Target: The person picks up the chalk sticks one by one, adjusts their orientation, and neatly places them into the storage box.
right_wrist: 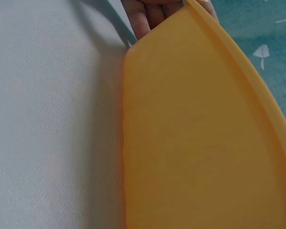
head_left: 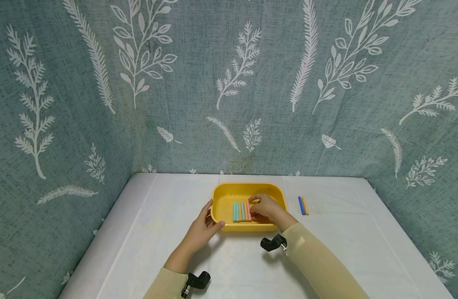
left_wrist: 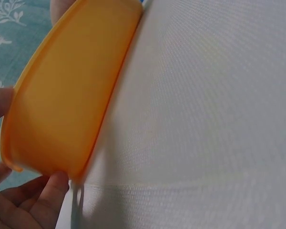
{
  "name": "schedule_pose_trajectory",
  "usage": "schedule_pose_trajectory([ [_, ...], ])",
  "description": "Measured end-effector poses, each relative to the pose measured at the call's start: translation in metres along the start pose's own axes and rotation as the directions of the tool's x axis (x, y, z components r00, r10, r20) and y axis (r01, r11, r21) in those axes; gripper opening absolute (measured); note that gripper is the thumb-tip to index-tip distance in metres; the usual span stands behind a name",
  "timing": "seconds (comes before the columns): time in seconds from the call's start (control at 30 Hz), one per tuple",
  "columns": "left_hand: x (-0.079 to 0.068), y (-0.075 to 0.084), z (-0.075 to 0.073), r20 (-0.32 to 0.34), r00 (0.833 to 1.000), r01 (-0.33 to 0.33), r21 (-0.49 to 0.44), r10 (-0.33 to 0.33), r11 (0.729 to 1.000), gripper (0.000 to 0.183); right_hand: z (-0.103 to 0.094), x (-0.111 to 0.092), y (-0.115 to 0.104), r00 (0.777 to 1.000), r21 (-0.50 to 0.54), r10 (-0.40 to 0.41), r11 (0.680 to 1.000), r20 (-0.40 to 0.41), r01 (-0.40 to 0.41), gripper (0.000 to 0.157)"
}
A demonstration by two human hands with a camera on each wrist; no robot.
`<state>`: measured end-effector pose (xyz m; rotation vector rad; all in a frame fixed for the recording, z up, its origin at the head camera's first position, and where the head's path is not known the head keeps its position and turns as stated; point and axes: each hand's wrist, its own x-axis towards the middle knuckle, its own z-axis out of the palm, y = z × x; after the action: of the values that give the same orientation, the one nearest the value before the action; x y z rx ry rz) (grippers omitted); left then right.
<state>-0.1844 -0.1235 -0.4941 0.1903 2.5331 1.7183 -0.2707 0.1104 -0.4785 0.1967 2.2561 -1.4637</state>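
A yellow plastic tray (head_left: 223,191) with rounded corners sits on the white table. My left hand (head_left: 200,232) grips its front left corner, thumb at the front rim and fingers along the left side; the left wrist view shows the fingers (left_wrist: 52,195) against the outer wall. Inside, several pastel chalk sticks (head_left: 241,211) lie side by side in a row, turquoise, orange and pink. Reaching over the front rim, my right hand (head_left: 265,207) pinches a pink chalk stick (head_left: 248,211) at the row's right end. The tray wall hides this pinch in the right wrist view.
To the right of the tray, a blue chalk stick (head_left: 301,205) and an orange one (head_left: 305,205) lie together on the white tablecloth (head_left: 348,232). Teal fabric (head_left: 199,83) with white leaf prints hangs behind the table and at both sides.
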Motion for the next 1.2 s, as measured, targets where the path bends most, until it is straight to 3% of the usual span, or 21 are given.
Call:
schedule_pose_trajectory([
  [0.27, 0.001, -0.003, 0.000, -0.001, 1.000, -0.006, 0.015, 0.006, 1.000, 0.085, -0.003, -0.003, 0.001, 1.000, 0.016, -0.011, 1.000, 0.001, 0.011, 0.043],
  [0.57, 0.000, -0.003, 0.001, -0.005, 1.000, 0.009, 0.026, -0.009, 1.000, 0.086, -0.012, -0.016, -0.008, 0.994, 0.010, -0.105, 0.994, 0.025, 0.105, 0.038],
  [0.9, 0.001, -0.002, 0.001, 0.004, 1.000, 0.005, 0.006, -0.005, 1.000, 0.086, -0.041, -0.038, -0.018, 0.984, -0.031, -0.169, 0.985, 0.057, 0.171, 0.038],
  [1.2, 0.001, -0.001, 0.001, 0.004, 1.000, -0.006, 0.015, 0.006, 1.000, 0.086, -0.074, -0.060, -0.020, 0.982, 0.002, -0.189, 0.982, 0.018, 0.189, 0.037],
])
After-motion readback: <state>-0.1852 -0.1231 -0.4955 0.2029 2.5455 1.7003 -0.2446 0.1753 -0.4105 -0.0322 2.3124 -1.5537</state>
